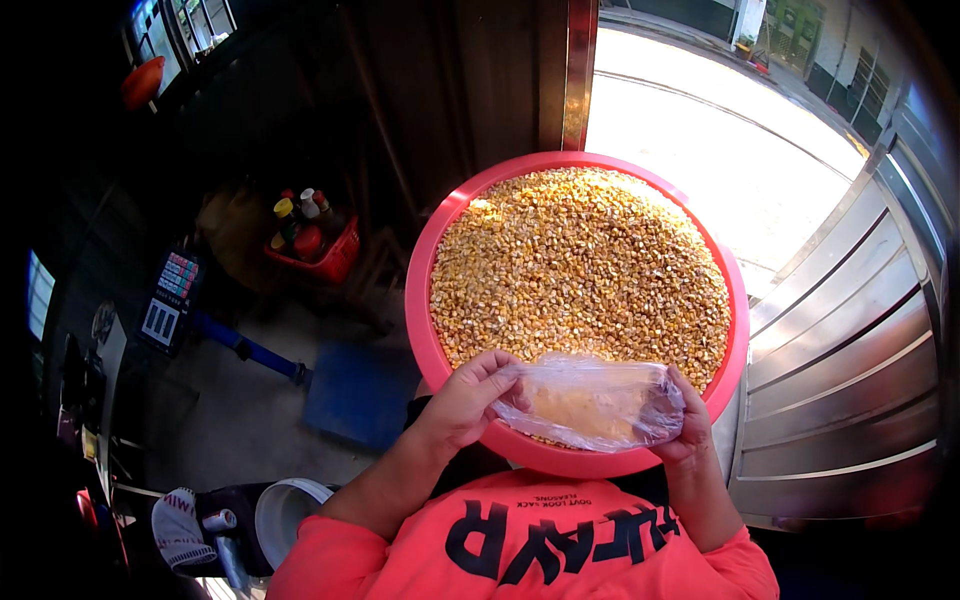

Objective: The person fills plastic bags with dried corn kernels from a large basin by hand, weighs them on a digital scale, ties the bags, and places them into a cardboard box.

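- Bold dark lettering ran across the coral shirt (350,565), with 2 short lines of smaller print near the collar side; it appeared upside down in this view.
- Reddish letters marked the pale cloth (172,525) at lower left, and small markings covered the keys of the dark scale console (170,300), too small to tell.
- The plastic bag (590,405) looked clear, thin and crinkled, stretched sideways, with bright glints on its folds and a purplish tint at its right end.
- It hung above the near part of the round pink tub (425,290), which was filled with yellow and brown corn kernels (590,270).
- The left hand (470,395) pinched the bag's left end between thumb and fingers.
- The right hand (688,425) gripped the opposite end, its fingers closed on the film.
- A blue platform (362,395) lay on the floor, left of the tub.
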`<action>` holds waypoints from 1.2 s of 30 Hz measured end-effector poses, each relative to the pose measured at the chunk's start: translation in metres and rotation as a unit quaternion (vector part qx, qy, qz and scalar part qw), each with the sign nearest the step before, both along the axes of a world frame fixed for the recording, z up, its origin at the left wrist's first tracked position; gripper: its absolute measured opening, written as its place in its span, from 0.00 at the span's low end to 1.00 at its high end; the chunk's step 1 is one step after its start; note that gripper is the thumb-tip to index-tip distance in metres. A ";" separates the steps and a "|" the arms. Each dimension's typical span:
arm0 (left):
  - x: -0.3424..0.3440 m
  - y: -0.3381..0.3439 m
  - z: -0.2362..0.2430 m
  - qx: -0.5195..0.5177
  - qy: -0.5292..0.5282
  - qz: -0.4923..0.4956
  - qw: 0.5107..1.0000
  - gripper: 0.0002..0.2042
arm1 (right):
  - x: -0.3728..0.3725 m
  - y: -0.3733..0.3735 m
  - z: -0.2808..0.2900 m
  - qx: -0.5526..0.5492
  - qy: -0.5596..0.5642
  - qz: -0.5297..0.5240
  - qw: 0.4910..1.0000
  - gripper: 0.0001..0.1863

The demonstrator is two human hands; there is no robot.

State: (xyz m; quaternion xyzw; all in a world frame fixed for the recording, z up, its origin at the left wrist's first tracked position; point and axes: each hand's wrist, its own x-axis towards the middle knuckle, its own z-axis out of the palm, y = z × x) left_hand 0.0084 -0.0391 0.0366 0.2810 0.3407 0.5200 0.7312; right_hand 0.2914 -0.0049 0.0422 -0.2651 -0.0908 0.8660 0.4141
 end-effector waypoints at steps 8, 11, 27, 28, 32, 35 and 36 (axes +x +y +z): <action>-0.004 0.003 0.001 -0.096 -0.144 0.006 0.985 0.08 | -0.010 0.000 -0.012 -0.018 0.039 0.006 0.999 0.20; -0.016 0.005 -0.020 -0.070 -0.118 -0.062 0.989 0.10 | -0.013 0.000 -0.007 -0.008 0.037 -0.032 0.999 0.20; -0.021 0.005 -0.039 0.023 0.346 0.000 0.938 0.07 | -0.024 0.048 -0.006 0.255 -0.322 -0.008 0.912 0.14; -0.018 0.004 -0.041 0.051 0.386 0.001 0.921 0.06 | -0.032 0.057 -0.001 0.308 -0.357 -0.014 0.882 0.11; -0.015 0.005 -0.041 0.075 0.452 0.002 0.889 0.08 | -0.097 0.090 0.030 0.644 -0.472 0.073 0.598 0.09; -0.015 0.004 -0.043 0.098 0.488 0.010 0.867 0.10 | -0.149 0.107 0.027 0.778 -0.429 0.134 0.439 0.11; -0.015 0.003 -0.045 0.112 0.502 0.012 0.857 0.10 | -0.163 0.107 0.027 0.804 -0.418 0.144 0.397 0.12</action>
